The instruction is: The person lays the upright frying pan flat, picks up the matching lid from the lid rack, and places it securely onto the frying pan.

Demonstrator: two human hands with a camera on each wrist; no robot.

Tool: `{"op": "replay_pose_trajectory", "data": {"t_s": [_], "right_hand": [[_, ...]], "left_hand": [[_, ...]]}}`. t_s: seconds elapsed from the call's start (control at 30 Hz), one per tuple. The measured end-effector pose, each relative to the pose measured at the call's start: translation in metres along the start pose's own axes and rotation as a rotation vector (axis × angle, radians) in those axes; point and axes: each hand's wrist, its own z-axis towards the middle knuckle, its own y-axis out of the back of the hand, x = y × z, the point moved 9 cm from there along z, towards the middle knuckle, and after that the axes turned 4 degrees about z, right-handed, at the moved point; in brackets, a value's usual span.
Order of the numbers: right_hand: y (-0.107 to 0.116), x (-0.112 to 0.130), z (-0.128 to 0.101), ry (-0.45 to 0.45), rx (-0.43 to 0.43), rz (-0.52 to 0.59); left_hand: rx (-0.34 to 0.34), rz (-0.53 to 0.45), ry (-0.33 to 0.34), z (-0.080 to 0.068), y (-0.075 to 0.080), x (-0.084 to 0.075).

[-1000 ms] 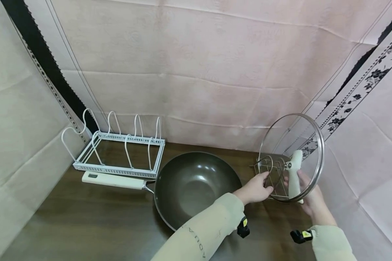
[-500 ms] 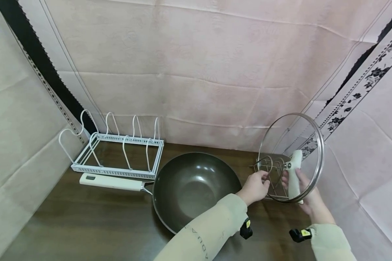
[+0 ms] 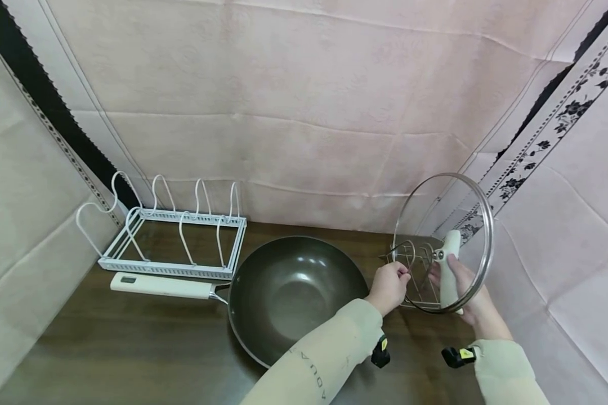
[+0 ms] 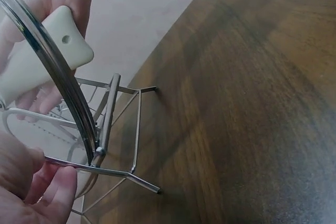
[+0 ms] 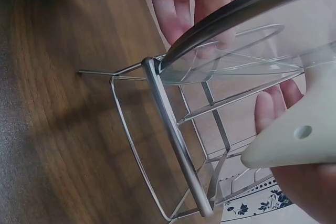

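A round glass lid with a steel rim (image 3: 488, 242) stands on edge in a small metal wire rack (image 4: 137, 129) at the right. My right hand (image 3: 472, 292) grips the lid's pale handle (image 3: 451, 270). From the left side, my left hand (image 3: 387, 288) pinches a thin wire of the rack between thumb and fingers, clearest in the left wrist view. In the right wrist view, the lid's lower rim rests against the rack's thick front bar (image 5: 176, 135). The glass and rim partly cover the left fingers there.
A dark wok (image 3: 296, 298) with a cream handle (image 3: 162, 285) sits on the wooden table (image 3: 132, 349) beside the left forearm. Behind its handle stands a white dish rack (image 3: 167, 270) with upright loops. Pale cloth walls (image 3: 304, 112) close in the back and both sides.
My left fingers have drawn together on the rack's wire. The right hand keeps its grip on the lid handle. The whole head view has shifted slightly, so things appear further left.
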Motion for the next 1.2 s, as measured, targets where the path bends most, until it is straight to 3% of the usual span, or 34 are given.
{"op": "replay_pose_trajectory", "data": {"t_s": [0.27,0.47,0.7,0.9,1.0,1.2], "right_hand": [[-0.005,0.005,-0.001,0.065,0.039,0.033],[-0.006,0.011,-0.005,0.09,0.038,-0.081],[-0.003,0.014,-0.01,0.115,-0.01,-0.04],[-0.007,0.025,-0.016,0.171,0.015,-0.131],[-0.01,0.033,-0.019,0.214,0.055,-0.087],[-0.006,0.047,-0.028,0.282,0.089,0.03]], "left_hand": [[0.002,0.07,0.011,-0.001,0.002,-0.001],[0.009,0.075,0.025,-0.002,-0.001,0.0],[0.011,0.119,0.013,-0.003,-0.008,0.002],[0.007,0.099,0.007,-0.007,-0.002,0.0],[0.038,0.079,0.015,-0.011,0.001,-0.001],[0.173,-0.033,0.04,-0.019,-0.001,-0.013]]}}
